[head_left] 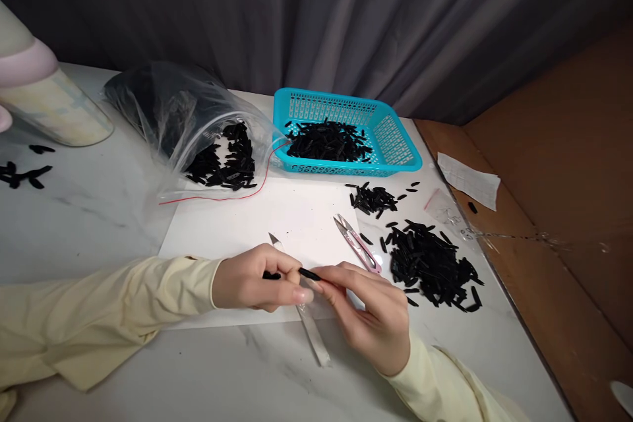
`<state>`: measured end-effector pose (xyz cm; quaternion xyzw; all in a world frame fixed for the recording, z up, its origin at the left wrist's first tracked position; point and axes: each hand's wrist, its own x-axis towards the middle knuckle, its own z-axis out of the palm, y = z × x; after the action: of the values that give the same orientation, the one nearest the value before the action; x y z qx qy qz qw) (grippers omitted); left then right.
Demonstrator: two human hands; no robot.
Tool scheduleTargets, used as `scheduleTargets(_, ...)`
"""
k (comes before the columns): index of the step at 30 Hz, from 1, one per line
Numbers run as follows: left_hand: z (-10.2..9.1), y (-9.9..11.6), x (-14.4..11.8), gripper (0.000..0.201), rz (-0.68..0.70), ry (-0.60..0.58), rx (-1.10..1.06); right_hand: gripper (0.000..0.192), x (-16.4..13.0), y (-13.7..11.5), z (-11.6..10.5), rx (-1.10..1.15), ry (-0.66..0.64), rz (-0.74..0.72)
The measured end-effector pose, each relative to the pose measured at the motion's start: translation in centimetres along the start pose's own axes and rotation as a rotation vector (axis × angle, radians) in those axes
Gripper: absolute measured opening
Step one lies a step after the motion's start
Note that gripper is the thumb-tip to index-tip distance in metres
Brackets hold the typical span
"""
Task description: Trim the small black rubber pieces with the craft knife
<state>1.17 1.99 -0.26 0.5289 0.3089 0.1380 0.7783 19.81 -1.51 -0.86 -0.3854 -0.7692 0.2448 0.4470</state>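
My right hand (368, 310) pinches one end of a small, slim black piece (310, 274). The fingertips of my left hand (262, 278) meet its other end. More black (271, 275) shows inside the curled left fingers, apparently further pieces of the same kind. Beneath both hands lies a craft knife with a pale handle (315, 339), its pointed blade sticking out beyond the left hand; the middle is hidden. Pink-handled thread snips (359, 245) rest just past my right hand, beside a large heap of black pieces (430, 267).
A blue plastic basket (410, 159) holds many black pieces. Left of it, an open zip bag (173, 119) spills more onto white paper (217, 231). A smaller pile (374, 199) lies before the basket. A tumbler (59, 102) stands far left; cardboard (554, 211) borders the right.
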Motion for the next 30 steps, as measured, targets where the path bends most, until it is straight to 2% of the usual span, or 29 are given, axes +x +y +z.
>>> scheduleTargets(5, -0.21, -0.25, 0.08, 0.034, 0.078, -0.038, 0.158, 0.013, -0.07, 0.03, 0.04, 0.017, 0.015, 0.005)
scheduleTargets(12, -0.1, -0.27, 0.06, 0.037, 0.047, -0.04, 0.126, 0.01, -0.01, -0.11, -0.08, 0.04, -0.021, 0.093)
scheduleTargets(18, 0.08, -0.31, -0.01, 0.036, 0.001, -0.048, 0.015, 0.014, 0.14, -0.14, -0.17, 0.121, -0.067, 0.095)
scheduleTargets(30, 0.23, -0.17, 0.0, 0.033, -0.026, -0.012, -0.001, 0.016, 0.0, -0.09, -0.18, 0.218, -0.156, 0.219)
